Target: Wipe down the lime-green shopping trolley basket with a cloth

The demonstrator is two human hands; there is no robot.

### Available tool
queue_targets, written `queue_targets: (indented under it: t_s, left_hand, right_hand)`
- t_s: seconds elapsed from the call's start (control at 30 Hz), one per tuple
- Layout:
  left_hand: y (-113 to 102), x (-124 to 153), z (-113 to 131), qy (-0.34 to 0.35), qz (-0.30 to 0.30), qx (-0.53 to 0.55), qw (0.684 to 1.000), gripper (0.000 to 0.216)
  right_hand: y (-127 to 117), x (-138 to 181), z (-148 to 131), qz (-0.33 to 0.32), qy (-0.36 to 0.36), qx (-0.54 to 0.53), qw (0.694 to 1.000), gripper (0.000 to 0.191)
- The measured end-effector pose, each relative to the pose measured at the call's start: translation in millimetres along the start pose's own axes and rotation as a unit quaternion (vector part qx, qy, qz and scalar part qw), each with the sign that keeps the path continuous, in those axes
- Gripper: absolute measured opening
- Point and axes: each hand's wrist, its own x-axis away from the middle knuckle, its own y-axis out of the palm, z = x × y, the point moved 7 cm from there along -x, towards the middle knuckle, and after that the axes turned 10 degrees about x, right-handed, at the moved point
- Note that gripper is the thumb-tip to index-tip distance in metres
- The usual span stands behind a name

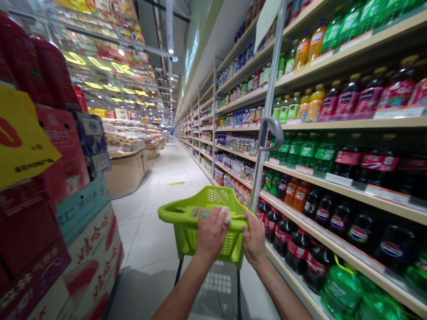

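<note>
A lime-green plastic shopping cart stands in front of me on dark thin legs, its lattice basket facing down the aisle. My left hand is closed over the middle of its handle. A small crumpled white thing, like a tissue, pokes out by that hand's fingers. At the handle's right end, my right hand is closed around the green rim, with its thumb on the near side. A label panel on the handle is partly covered by my left hand. Little of the basket's inside shows.
Drink shelves run along the right, close to the cart, with a metal post and grey loop sticking out. Stacked cartons stand at the left. Pale floor tiles lead past a rounded wooden display stand.
</note>
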Motion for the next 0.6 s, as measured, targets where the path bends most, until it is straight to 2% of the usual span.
queue_targets:
  t_s: [0.07,0.13,0.23,0.3,0.33,0.4,0.53,0.6]
  left_hand:
    - [16,1,26,0.059,-0.018,0.028,0.998,0.032]
    - [16,3,28,0.075,-0.013,0.034,0.997,0.032]
    - [-8,5,-11,0.029,0.01,0.004,1.0,0.034]
    - [-27,5,-39,-0.041,0.043,-0.03,0.998,0.034]
    - [-31,5,-46,-0.069,0.055,-0.042,0.995,0.034]
    - [-26,3,-36,-0.074,0.051,-0.044,0.995,0.032]
    - [7,1,15,0.044,-0.012,-0.003,0.999,0.031]
    - [5,1,14,0.053,-0.011,0.001,0.999,0.032]
  right_hand:
    - [0,0,1,-0.003,-0.011,0.002,1.0,0.042]
    - [-1,0,2,-0.014,-0.024,-0.001,1.0,0.042]
    - [-4,-2,5,-0.026,-0.027,-0.018,0.999,0.043]
    - [-4,-2,5,-0.025,-0.02,-0.022,0.999,0.043]
    - [-4,-2,4,-0.022,-0.014,-0.022,0.999,0.042]
    - [-3,-1,3,-0.014,-0.003,-0.021,1.0,0.042]
    - [-2,1,3,-0.007,-0.009,-0.014,1.0,0.041]
    - [-2,1,5,-0.013,-0.022,-0.01,1.0,0.04]
